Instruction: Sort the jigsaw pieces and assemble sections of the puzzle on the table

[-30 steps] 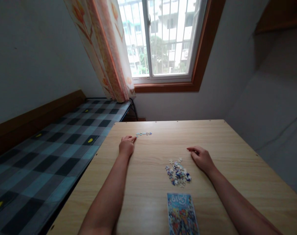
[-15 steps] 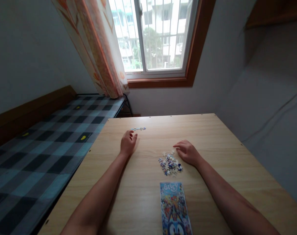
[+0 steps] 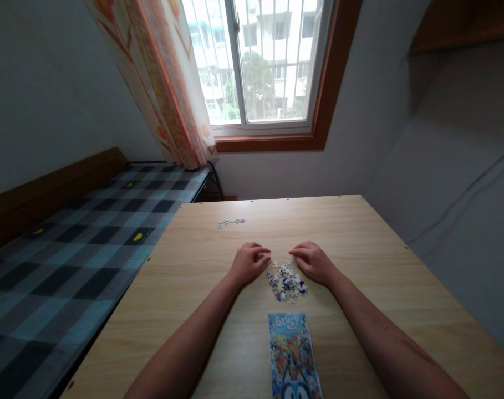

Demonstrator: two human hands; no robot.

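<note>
Pale wood-grain laminate covers the table (image 3: pixel 380 288) where our two hands now meet at a loose pile of jigsaw pieces (image 3: pixel 285 280), which lies near the middle of the top, just beyond the picture card. The change is on our left side: a second ago our left hand (image 3: pixel 248 262) was out by the short joined strip of pieces (image 3: pixel 230 223) near the far left edge, and it has since come back across the wood, leaving that strip lying alone, well apart from both hands. It now rests knuckles up at the left rim of the pile, fingers curled under; whether a piece is pinched beneath them we cannot tell. Our right hand (image 3: pixel 314 260) has also slid inward and sits at the pile's right rim, fingers bent and half closed, fingertips touching or just beside the outermost pieces (nothing is visibly lifted). We judge this as a return to the pile for another piece, with only a few pieces joined so far. The one legible writing is on the printed picture card (image 3: pixel 294 357) lying flat nearest us: "BLUEY" in pale letters on blue, above a crowded cartoon scene. A plaid-covered bed (image 3: pixel 69 249), a flowered curtain (image 3: pixel 168 83) and a barred window (image 3: pixel 260 61) bear no writing we can read.
</note>
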